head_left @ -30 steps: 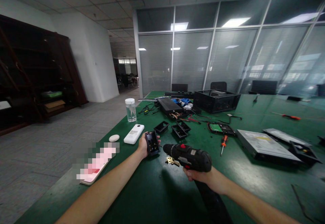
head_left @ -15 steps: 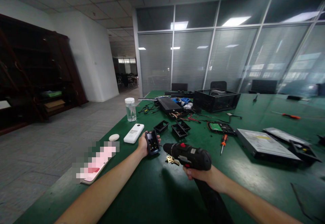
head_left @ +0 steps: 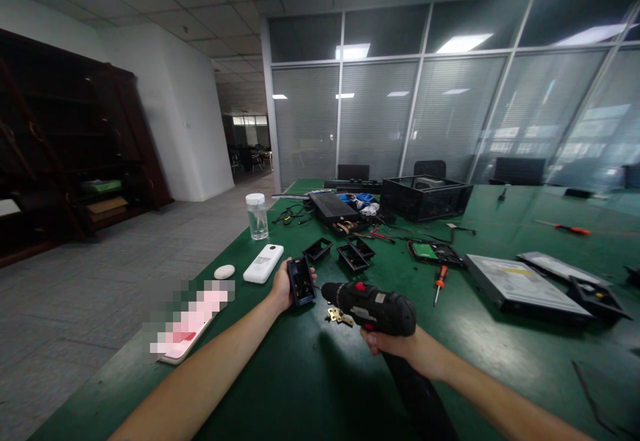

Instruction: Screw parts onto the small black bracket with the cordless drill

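My left hand [head_left: 283, 287] is closed around a small black rectangular housing [head_left: 301, 282], tilted so that its hollow side faces me; brass-coloured bits show inside. My right hand [head_left: 400, 344] grips the handle of a black cordless drill [head_left: 373, 306] with red buttons. The drill points left, its thin bit close to the housing's right edge; whether they touch I cannot tell. Below the drill's nose, a small pile of brass-coloured metal pieces [head_left: 340, 316] lies on the green table [head_left: 280, 387]. Similar black frames [head_left: 353, 258] and another black frame [head_left: 318, 249] lie just beyond my left hand.
To the left are a clear jar [head_left: 258, 219], a white device [head_left: 263, 263], a white oval object [head_left: 225, 271] and a blurred-out pink item [head_left: 193, 327]. An orange screwdriver [head_left: 441, 284] and a flat metal drive [head_left: 525, 287] lie right. A black case [head_left: 425, 197] stands behind.
The housing in my left hand has tilted very slightly. The drill and my right hand stay nearly where they were.
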Available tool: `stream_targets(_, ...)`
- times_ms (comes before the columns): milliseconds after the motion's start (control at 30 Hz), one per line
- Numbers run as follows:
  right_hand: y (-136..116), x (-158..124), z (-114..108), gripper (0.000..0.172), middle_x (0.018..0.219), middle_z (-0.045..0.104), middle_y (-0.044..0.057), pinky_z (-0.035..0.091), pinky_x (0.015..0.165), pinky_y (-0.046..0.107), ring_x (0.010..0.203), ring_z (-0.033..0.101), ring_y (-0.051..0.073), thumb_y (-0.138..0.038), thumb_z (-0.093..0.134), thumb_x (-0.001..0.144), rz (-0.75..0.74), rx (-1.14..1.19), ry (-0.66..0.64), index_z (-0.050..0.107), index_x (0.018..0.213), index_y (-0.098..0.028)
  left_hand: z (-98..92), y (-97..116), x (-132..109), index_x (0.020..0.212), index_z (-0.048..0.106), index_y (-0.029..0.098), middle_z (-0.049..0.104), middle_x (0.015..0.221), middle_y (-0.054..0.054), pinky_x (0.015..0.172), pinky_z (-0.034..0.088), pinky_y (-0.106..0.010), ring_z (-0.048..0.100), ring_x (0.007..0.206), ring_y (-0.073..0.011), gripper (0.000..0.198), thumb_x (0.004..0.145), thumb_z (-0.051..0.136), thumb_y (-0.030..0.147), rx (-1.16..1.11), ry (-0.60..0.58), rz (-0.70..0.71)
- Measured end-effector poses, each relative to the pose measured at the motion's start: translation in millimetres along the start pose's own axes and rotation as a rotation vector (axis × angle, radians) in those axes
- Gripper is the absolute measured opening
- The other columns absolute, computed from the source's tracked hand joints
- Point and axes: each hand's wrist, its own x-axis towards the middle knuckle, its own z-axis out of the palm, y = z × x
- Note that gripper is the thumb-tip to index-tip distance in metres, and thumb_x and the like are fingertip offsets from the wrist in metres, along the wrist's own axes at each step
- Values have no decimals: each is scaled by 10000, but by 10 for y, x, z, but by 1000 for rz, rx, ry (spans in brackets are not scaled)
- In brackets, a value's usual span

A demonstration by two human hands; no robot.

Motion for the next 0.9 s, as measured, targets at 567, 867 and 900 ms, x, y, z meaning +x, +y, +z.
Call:
stream_targets(567, -20, -9, 2, 282, 704, 497, 10, 404, 648, 285, 664, 466, 142, -425, 568, 751, 25, -11, 5, 543, 797, -148, 85, 35, -103, 901, 532, 121, 651, 814, -126, 628, 494, -347, 634, 679, -214, 333, 767, 493, 423, 64, -51, 28)
stream_targets(867, -20, -12, 0, 280, 707, 502, 12, 414, 647, 289, 662, 473, 143, -425, 562, 755, 20, -33, 2, 548, 810, -151, 120, 33, -116, 881, 520, 114, 651, 736, -116, 594, 494, -333, 639, 654, -221, 339, 768, 478, 431, 45, 5, 17)
stream_targets(900, -2, -13, -4, 286, 708, 508, 13, 416, 650, 290, 663, 478, 145, -430, 562, 755, 24, -38, 5, 554, 820, -151, 123, 34, -118, 877, 520, 114, 651, 738, -117, 589, 494, -329, 639, 655, -222, 335, 768, 479, 428, 44, 12, 16)
